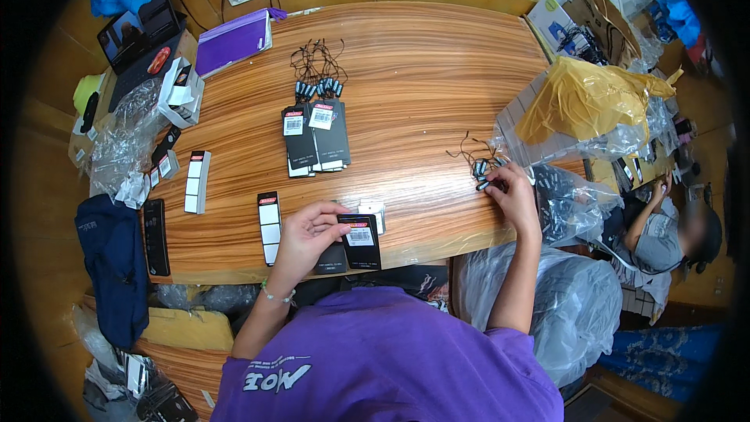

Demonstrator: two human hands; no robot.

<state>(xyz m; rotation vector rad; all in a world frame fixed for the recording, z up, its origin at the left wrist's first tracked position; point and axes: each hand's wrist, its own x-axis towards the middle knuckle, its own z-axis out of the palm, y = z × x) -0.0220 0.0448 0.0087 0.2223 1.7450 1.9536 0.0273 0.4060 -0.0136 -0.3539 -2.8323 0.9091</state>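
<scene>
At the near edge of the table, my left hand (315, 232) is closed on a black hang tag (361, 254) with a red-and-white barcode sticker. More dark tags (332, 259) lie partly under that hand, and a small white piece (373, 211) is just behind the tag. Farther right, my right hand (512, 194) pinches the small dark plastic end of a hang tag string (483, 185) at a little heap of black strings (473, 155). Toward the table's middle lie stacked black hang tags (320, 141), with their looped strings (318, 62) spread behind them.
Strips of barcode stickers (269, 227) and a white-edged stack (197, 181) lie to the left. A purple folder (233, 43) and a laptop (141, 31) are at the far left. Yellow plastic wrap (594, 101) covers a box at right. Another person (664, 234) sits beyond.
</scene>
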